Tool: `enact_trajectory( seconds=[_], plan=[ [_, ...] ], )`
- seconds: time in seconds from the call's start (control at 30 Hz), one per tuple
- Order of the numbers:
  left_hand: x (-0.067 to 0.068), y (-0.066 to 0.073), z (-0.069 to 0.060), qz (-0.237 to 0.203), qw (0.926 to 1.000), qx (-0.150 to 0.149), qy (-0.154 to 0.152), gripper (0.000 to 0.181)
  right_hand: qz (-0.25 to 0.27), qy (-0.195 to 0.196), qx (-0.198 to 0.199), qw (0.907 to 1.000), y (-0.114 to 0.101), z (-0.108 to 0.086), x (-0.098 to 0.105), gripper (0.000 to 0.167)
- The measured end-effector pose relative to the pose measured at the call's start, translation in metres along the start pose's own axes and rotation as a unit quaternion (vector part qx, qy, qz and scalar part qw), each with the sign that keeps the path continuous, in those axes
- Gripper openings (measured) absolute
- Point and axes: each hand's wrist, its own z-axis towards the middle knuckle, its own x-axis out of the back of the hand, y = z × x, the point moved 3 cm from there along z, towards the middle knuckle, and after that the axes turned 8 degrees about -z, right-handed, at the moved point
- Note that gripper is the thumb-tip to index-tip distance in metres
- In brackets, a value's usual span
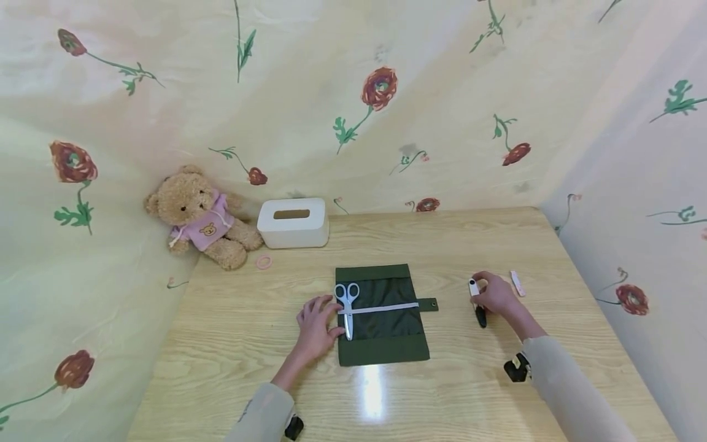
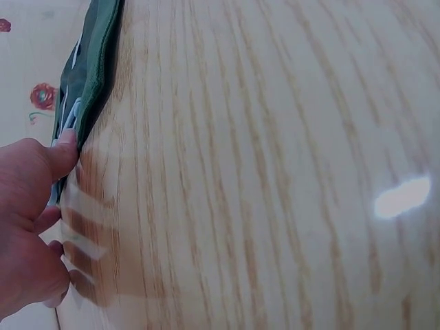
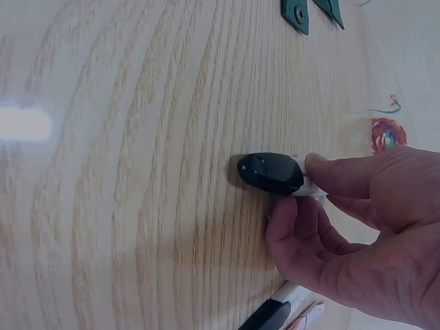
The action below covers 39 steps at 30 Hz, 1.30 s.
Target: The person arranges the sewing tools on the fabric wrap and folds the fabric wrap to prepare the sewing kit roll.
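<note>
While our right hand (image 1: 493, 294) pinches the tool (image 3: 269, 173), whose long axis runs roughly parallel to the scissors (image 1: 348, 316), the pouch (image 1: 383, 352) lies leftward, between our hands; our nearer left hand (image 1: 317, 331) touches its edge, thumb and fingers apart.

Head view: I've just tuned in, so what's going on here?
A person's left hand rests at the left edge of an open green pouch, next to scissors lying on it. The right hand pinches a black-and-white tool right of the pouch. A pale strip lies on the table nearby.
</note>
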Motion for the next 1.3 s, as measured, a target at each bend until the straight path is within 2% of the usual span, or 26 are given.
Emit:
enact_trajectory(
  seconds=[0.37,0.7,0.93,1.07,1.2,1.3],
  plan=[
    [-0.001,0.001,-0.002,0.002,1.0000,-0.004,0.008,0.042,0.010,0.031,0.024,0.9992,0.006,-0.002,0.000,0.053],
    [-0.002,-0.003,0.002,0.009,0.9999,-0.012,0.005,0.035,0.021,0.016,0.021,0.9994,0.008,-0.002,0.001,0.052],
    [-0.003,0.002,0.004,0.002,0.9990,-0.017,0.042,0.033,0.027,0.009,0.021,0.9994,0.010,0.000,0.001,0.054],
    [-0.003,0.010,0.009,-0.002,0.9976,-0.037,0.059,0.031,0.034,0.010,0.026,0.9990,0.008,0.001,0.001,0.055],
    [-0.006,0.015,0.015,-0.005,0.9976,-0.049,0.048,0.029,0.046,0.009,0.031,0.9984,0.002,0.002,0.000,0.056],
    [-0.010,0.016,0.018,0.004,0.9989,-0.039,0.024,0.029,0.066,0.001,0.030,0.9973,-0.004,0.002,-0.002,0.056]
  ],
)
